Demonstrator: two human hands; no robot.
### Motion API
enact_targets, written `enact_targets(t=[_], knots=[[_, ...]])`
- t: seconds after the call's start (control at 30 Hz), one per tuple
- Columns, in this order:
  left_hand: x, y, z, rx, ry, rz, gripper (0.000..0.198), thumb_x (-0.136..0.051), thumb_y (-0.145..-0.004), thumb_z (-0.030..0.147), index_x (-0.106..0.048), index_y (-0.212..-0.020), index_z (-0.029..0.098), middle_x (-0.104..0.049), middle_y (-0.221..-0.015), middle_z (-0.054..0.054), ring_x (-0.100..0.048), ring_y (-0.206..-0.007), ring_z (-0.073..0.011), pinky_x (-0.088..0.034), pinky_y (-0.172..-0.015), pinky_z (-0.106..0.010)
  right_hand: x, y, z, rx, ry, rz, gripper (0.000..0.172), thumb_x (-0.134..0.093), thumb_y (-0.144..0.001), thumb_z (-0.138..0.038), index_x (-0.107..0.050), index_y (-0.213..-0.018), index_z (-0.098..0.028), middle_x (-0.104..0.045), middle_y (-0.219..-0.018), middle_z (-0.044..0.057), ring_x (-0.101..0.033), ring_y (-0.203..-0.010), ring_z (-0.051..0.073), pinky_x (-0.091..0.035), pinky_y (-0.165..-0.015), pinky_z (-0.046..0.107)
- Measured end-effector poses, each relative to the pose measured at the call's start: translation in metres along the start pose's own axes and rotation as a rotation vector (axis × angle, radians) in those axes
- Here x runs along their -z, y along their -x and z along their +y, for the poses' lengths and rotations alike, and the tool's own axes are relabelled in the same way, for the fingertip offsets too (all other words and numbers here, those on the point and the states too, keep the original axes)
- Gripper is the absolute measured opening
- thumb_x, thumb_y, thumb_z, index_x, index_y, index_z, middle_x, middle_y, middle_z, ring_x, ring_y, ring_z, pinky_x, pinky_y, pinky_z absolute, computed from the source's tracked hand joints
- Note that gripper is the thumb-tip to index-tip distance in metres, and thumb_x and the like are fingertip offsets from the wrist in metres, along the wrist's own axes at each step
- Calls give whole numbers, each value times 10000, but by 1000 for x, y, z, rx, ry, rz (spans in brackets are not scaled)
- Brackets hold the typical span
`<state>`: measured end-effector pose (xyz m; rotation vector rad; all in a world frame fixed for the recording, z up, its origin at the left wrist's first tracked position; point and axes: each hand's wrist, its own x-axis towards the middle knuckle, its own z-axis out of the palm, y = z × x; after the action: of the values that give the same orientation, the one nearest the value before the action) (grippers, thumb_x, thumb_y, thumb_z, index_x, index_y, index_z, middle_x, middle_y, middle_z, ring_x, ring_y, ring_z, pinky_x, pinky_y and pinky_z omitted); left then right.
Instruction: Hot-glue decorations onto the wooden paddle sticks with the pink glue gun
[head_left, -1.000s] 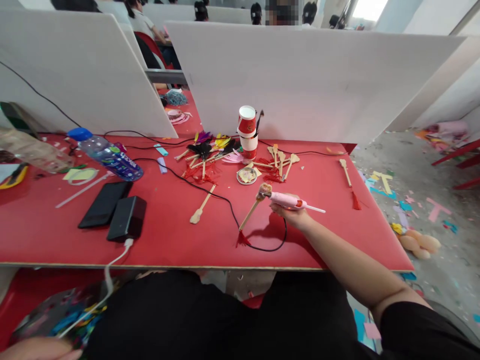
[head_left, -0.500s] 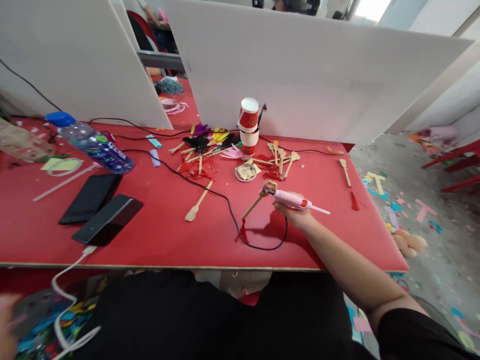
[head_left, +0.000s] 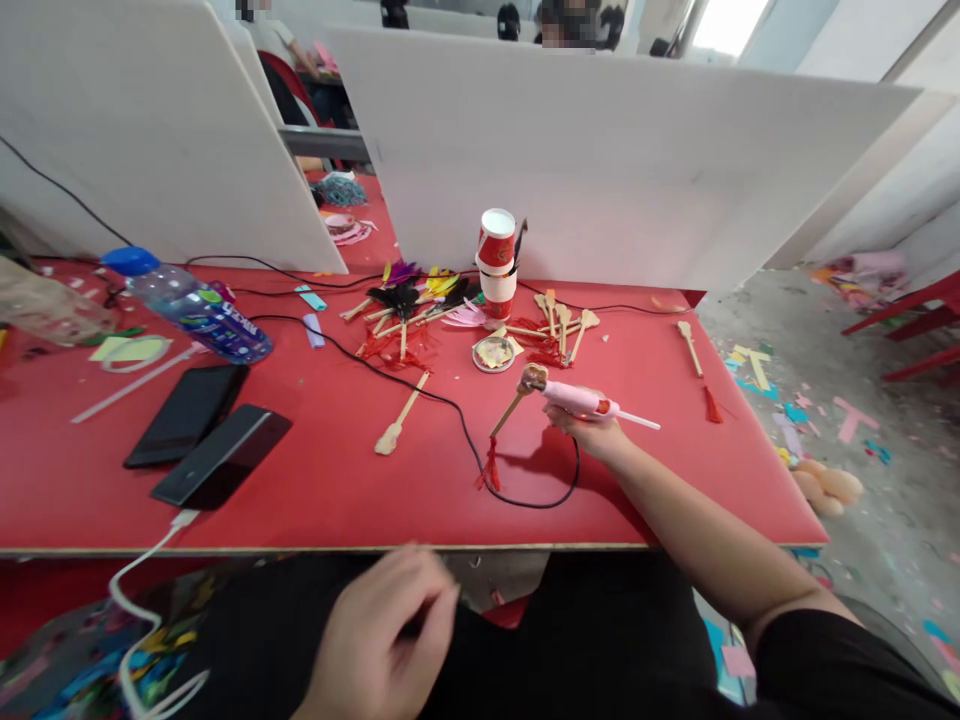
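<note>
My right hand (head_left: 589, 425) is wrapped round a pink glue gun (head_left: 576, 398) with a white glue stick at its back. The gun's nozzle touches the brown-coated head of a wooden stick (head_left: 510, 410), whose red tassel (head_left: 491, 468) rests on the red table (head_left: 300, 520). Over my lap, in front of the table edge, my left hand (head_left: 390, 635) is curled, slightly blurred; whether its fingers hold anything is hidden. Another wooden stick (head_left: 401, 415) lies left of the gun. A small round dish (head_left: 493, 353) with yellowish pieces sits behind it.
Stacked paper cups (head_left: 497, 262) stand at the back between feathered sticks (head_left: 401, 300) and plain sticks (head_left: 562, 320). At left are a bottle (head_left: 202, 315) and two phones (head_left: 221, 455). A black cord (head_left: 457, 410) loops across the table. White boards (head_left: 600, 160) rise behind.
My left hand has come in from the lower left edge to the middle of my lap. My right hand keeps the glue gun at the stick's head. The view has shifted slightly.
</note>
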<state>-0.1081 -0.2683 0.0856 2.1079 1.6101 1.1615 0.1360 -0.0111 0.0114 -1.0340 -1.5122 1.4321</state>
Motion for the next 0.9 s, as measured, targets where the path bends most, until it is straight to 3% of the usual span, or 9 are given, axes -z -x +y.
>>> enact_targets(t=[0.07,0.17,0.2,0.27,0.37,0.47,0.63,0.8,0.9], knots=[[-30,-50,-11,42,-6,47,40,-644,-1081,222,-681,-1087,238,-751,-980,-66,-751,-910,-218,-647,-864,-369,2,1,-2,3,-3,7,444,-967,-708,-586,-811,-871,-204,-724,-735,42,-598,-633,163,-512,-639,345],[-66,-119,-39,172,84,-8,508,-727,-1037,433,-621,-1470,190,-715,-1509,-224,-693,-1430,-371,-568,-1217,-582,5,3,-6,25,7,3,435,-956,-711,-589,-780,-813,-205,-697,-695,29,-574,-611,150,-494,-617,333],[-75,-133,-50,214,150,-106,535,-742,-1014,450,-624,-1473,202,-708,-1548,-217,-667,-1481,-383,-533,-1254,-596,6,4,-8,31,11,1,433,-953,-713,-590,-777,-810,-206,-697,-690,27,-579,-611,151,-498,-616,331],[-87,-147,-67,316,358,-327,369,-631,-1067,456,-680,-1341,214,-806,-1321,-155,-764,-1247,-320,-586,-1139,-525,7,4,-9,27,18,-10,432,-949,-720,-588,-787,-842,-206,-708,-694,26,-610,-622,161,-523,-627,332],[-94,-138,-78,467,587,-350,398,-547,-1102,570,-692,-1045,204,-687,-845,-44,-638,-782,-200,-558,-795,-356,6,4,-9,19,33,-33,430,-942,-749,-576,-799,-911,-205,-747,-744,35,-657,-651,173,-555,-655,339],[-90,-119,-67,598,802,-327,541,-626,-1039,743,-641,-996,204,-471,-725,45,-397,-620,-133,-366,-580,-274,5,7,-8,41,81,-58,400,-928,-808,-568,-787,-896,-205,-735,-740,33,-638,-631,165,-526,-626,327],[-77,-108,-43,660,865,-319,571,-581,-1056,778,-576,-960,215,-418,-757,47,-333,-629,-122,-249,-547,-263,9,10,-9,131,232,-54,411,-854,-900,-584,-690,-782,-227,-643,-639,15,-576,-571,157,-446,-557,318],[-74,-106,-43,634,735,-306,466,-473,-1141,637,-579,-965,219,-442,-763,31,-358,-635,-138,-271,-559,-281,11,10,-17,153,446,22,509,-740,-914,-676,-605,-695,-237,-635,-635,39,-563,-560,159,-385,-551,320],[-75,-103,-44,603,678,-297,430,-438,-1165,575,-564,-951,224,-473,-770,23,-389,-640,-143,-303,-574,-292,8,9,-23,186,471,25,435,-700,-902,-625,-620,-723,-237,-653,-654,43,-552,-567,153,-377,-553,307]])
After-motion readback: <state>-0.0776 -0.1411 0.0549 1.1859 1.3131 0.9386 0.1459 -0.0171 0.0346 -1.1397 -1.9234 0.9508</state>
